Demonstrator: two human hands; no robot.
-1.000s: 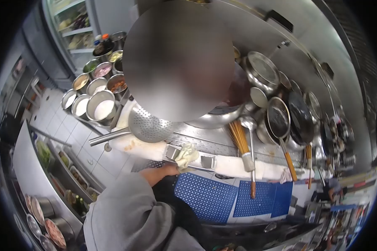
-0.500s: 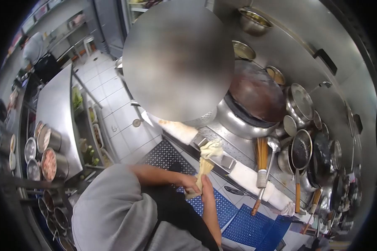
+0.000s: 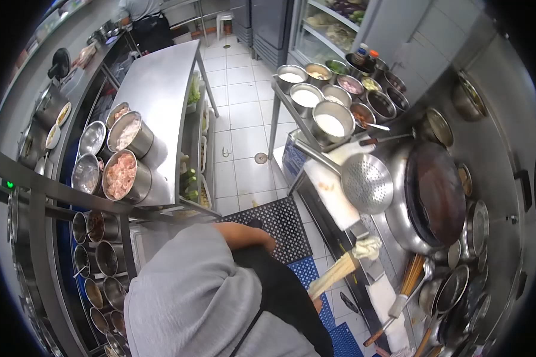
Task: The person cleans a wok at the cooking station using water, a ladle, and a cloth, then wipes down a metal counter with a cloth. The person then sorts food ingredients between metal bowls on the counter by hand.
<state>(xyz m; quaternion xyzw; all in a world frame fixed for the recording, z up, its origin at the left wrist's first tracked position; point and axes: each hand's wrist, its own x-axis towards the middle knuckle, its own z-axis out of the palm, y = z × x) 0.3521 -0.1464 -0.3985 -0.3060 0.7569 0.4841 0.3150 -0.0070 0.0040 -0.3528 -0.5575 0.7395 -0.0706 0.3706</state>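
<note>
A pale yellowish cloth [image 3: 335,277] stretches down from the stove's front edge, with a bunched pale cloth [image 3: 368,247] at its upper end. My right hand [image 3: 318,305] grips the lower end of the long cloth, mostly hidden behind it and the black apron. My left hand [image 3: 270,243] is away from the cloth, beside the apron above the black mat; its fingers are hidden. To the right of the cloth, a bamboo brush [image 3: 406,287] and a ladle [image 3: 399,305] lie across the stove's front edge. A perforated strainer [image 3: 367,184] rests farther back.
A large wok [image 3: 438,193] sits on the stove at right. Metal pots of ingredients [image 3: 333,122] stand at the back. Left is a steel table [image 3: 155,77] with pots of meat [image 3: 120,174]. Another person [image 3: 150,27] stands at the upper left.
The view has swung, bringing the steel table and ingredient pots into sight. My left hand has come away from the cloth that both hands were on. The long cloth is stretched out more.
</note>
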